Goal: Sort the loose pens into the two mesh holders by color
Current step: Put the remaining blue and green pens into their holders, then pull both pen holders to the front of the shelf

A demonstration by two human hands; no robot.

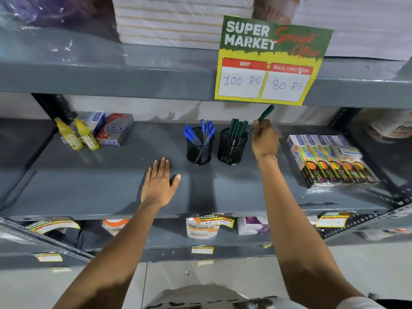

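Head view looks down onto a grey metal shelf (89,188) running across the middle of the frame. At its left end stand two yellow bottles (77,136), tilted a little, with a red and silver box (114,129) just beside them. Lower centre-left, the left hand (158,182) lies flat on the shelf, palm down, fingers spread apart and holding nothing.

Right of that hand, near the centre, stand two black mesh holders side by side, close but apart. The left holder (200,150) contains blue pens (206,134), caps up, fanned outward so some lean left and some right. The right holder (231,148) contains green pens (236,130), caps up, nearly upright and bunched together.

Just right of that holder, the right hand (265,141) is raised above the shelf with its fingers pinched together on one more green pen (265,113). Its long axis runs diagonally: the capped end points to the upper right toward the price sign (273,61) hanging from the shelf above, and the lower end points down-left toward the rim of the green-pen holder. A bracelet (266,157) circles the wrist.

At the right end of the shelf lies a wrapped row of colourful boxes (330,159).
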